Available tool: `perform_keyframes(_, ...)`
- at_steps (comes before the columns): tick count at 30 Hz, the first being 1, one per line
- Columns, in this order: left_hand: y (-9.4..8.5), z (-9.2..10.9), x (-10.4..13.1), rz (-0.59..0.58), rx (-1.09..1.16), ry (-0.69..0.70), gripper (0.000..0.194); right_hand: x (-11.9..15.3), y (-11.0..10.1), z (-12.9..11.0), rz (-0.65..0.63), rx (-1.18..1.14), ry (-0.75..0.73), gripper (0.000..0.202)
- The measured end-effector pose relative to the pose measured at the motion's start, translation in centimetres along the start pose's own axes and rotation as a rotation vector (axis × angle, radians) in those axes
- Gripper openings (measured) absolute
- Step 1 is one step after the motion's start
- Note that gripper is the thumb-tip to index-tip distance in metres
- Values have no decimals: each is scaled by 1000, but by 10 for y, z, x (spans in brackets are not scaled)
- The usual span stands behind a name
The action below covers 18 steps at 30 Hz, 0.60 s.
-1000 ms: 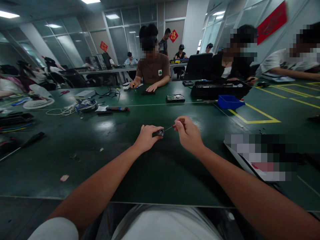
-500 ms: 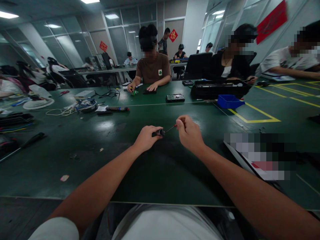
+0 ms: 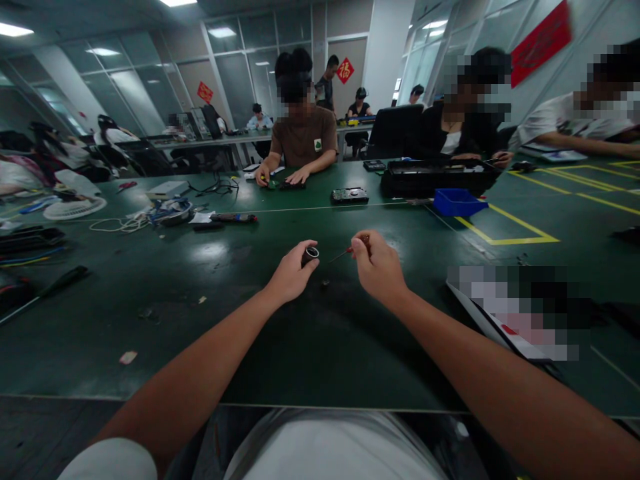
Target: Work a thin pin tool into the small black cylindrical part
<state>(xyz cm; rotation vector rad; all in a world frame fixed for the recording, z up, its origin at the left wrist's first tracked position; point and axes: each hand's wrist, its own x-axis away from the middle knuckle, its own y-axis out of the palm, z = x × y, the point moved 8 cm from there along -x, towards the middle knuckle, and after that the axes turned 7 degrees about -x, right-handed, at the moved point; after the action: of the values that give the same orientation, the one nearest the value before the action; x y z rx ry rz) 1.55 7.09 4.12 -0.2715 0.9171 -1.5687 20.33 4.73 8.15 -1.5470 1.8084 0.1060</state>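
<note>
My left hand (image 3: 293, 272) is closed round a short dark cylinder (image 3: 310, 255) with a pale rim, its round open end turned up toward me. What kind of part it is I cannot make out. My right hand (image 3: 379, 267) grips a screwdriver (image 3: 349, 251) whose thin shaft points left and slightly down; the fist covers most of the reddish handle. A gap separates the screwdriver's tip from the cylinder. On the green table (image 3: 280, 353), just below that gap, lies a small dark piece (image 3: 325, 284).
A folder-like white item (image 3: 480, 313), partly blurred out, lies on the right. Farther off are a blue bin (image 3: 459, 202), a metal-cased device (image 3: 349, 195) and an electric screwdriver (image 3: 234, 218). A fan (image 3: 76, 205) is at the left. Co-workers sit across the table.
The screwdriver tip and the cylinder have come apart. My left hand has shifted slightly left and tilted the cylinder's opening upward. A small dark piece now lies on the table below.
</note>
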Motion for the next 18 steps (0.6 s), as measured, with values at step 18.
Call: perform_keyframes(18,40,15,13,-452,-516,184,30,2,7,1,-50,-25,8,21)
